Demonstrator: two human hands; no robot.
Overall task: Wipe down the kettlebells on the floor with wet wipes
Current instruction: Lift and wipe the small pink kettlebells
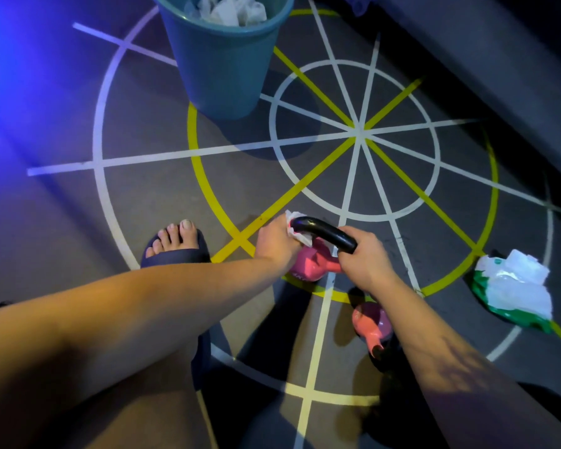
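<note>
Pinching a wet wipe [294, 235], left fingers [280, 229] press the kettlebell handle [324, 231] right fingers [353, 237] grip.

Dim scene; blue glow at ten o'clock; warmer light from six o'clock; soft shadows across the floor [136, 196]; wide-angle bending at edges.

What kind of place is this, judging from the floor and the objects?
Most likely a gym or fitness studio: the floor bears painted white and yellow training circles, and a pink kettlebell and a second kettlebell are on it.
</note>
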